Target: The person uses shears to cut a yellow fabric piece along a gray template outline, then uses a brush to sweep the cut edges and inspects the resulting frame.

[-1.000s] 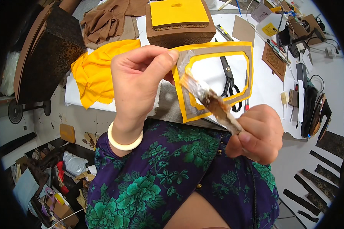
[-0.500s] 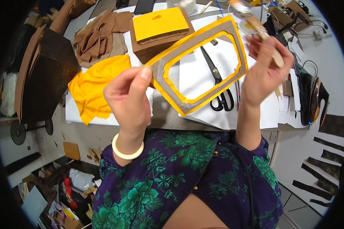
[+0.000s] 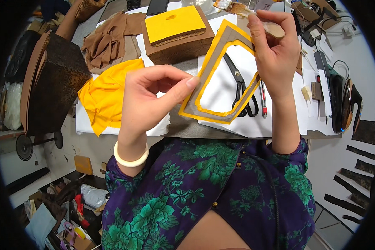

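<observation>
My left hand pinches the left side of a frame-shaped panel between thumb and forefinger. The panel is grey-brown with yellow borders folded round its outer edge and its large opening. My right hand holds a flat brush by its wooden handle, bristles pointing left, and its thumb and palm overlap the panel's right side. Through the opening I see black scissors lying on white paper. Beside them lies a slim red-and-grey pen-like tool. The fingers behind the panel are hidden.
A brown box with a yellow padded piece on top stands behind. Yellow cloth and brown cloth lie at the left. A dark box stands at far left; cables and small tools crowd the right.
The panel has turned steeper and shifted right and slightly down. My left hand has moved right with it. My right hand has come up and left over the panel's edge, the brush swinging leftward.
</observation>
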Demonstrator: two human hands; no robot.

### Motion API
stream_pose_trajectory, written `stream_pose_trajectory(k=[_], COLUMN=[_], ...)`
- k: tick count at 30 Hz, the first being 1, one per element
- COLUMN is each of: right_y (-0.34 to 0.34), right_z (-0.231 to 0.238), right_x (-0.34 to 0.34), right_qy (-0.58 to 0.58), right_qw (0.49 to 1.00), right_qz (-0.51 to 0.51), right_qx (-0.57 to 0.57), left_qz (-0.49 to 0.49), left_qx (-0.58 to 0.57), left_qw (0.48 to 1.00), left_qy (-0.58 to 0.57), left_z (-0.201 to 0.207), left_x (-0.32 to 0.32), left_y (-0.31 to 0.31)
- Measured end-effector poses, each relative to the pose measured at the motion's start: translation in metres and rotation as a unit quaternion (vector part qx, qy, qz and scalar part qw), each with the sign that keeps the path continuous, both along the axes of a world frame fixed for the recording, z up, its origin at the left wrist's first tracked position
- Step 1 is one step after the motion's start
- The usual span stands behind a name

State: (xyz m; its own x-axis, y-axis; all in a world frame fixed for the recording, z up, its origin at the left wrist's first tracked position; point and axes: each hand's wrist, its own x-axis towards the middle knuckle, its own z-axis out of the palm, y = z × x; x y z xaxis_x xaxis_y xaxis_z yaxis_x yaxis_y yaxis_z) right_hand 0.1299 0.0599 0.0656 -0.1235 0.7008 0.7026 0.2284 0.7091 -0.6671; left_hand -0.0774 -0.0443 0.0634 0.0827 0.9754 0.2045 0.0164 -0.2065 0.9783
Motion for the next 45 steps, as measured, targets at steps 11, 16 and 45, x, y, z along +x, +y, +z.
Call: stream_pose_trajectory(k=[11, 16, 45], right_y=[-0.013, -0.062, -0.073], right_z=[0.012, -0.006, -0.017], right_x=[0.021, 0.029, 0.023], right_qy=[0.179, 0.179, 0.134], right_qw=[0.967, 0.949, 0.966], right_qz=[-0.023, 0.255, 0.218], right_qx=[0.181, -0.04, -0.033], left_qz=[0.064, 0.077, 0.102], left_qx=[-0.073, -0.068, 0.007], left_qw=[0.989, 0.98, 0.978], left_qy=[-0.115, -0.17, -0.18], left_z=[-0.017, -0.021, -0.018], left_x=[0.004, 0.001, 0.006], left_y=[0.004, 0.003, 0.0])
